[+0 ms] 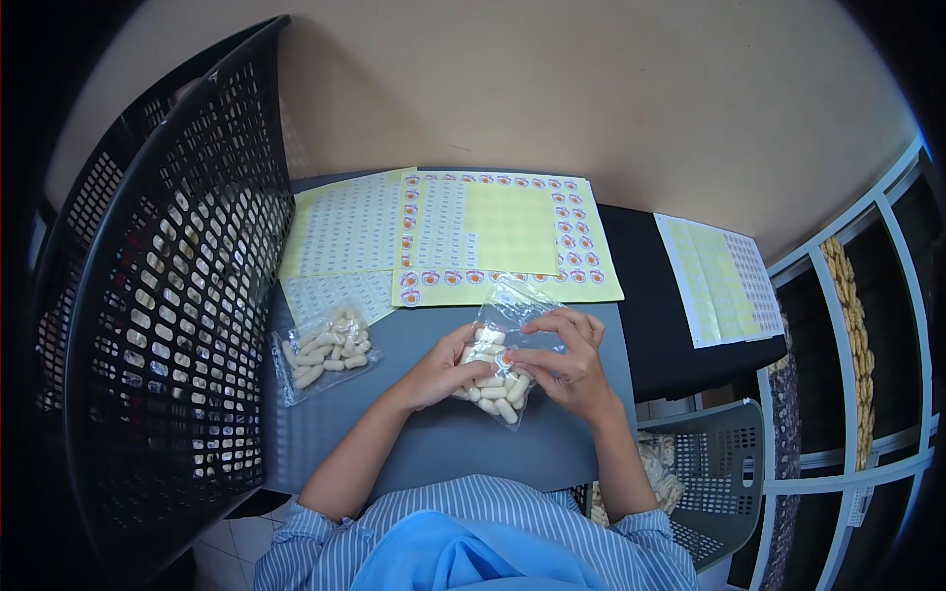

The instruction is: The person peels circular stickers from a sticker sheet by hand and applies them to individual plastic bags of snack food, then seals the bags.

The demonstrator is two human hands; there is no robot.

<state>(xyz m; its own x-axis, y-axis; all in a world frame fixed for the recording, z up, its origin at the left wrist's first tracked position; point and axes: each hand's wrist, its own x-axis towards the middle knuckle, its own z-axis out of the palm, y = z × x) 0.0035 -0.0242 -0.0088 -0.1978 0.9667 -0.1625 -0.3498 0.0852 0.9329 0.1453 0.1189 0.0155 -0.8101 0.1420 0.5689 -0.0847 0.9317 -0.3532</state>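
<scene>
A clear plastic bag (491, 389) with white, capsule-shaped pieces in it is held above the grey table (414, 340). My left hand (440, 369) grips the bag's left side, thumb across its front. On the front of the bag is a small round sticker (504, 362), with a fingertip and the thumb of my right hand (567, 360) on it. Its other fingers are bent above the bag. Left of my left hand lies a second bag (330, 355) of similar white pieces, flat on the table.
Sticker sheets (507, 288) on yellow backing lie along the table's back edge. Another sheet (714, 286) rests on a black surface to the right. A tall dark perforated basket (187, 246) stands at the left, holding bags. A grey basket (724, 473) with filled bags sits low right, near shelving (838, 483).
</scene>
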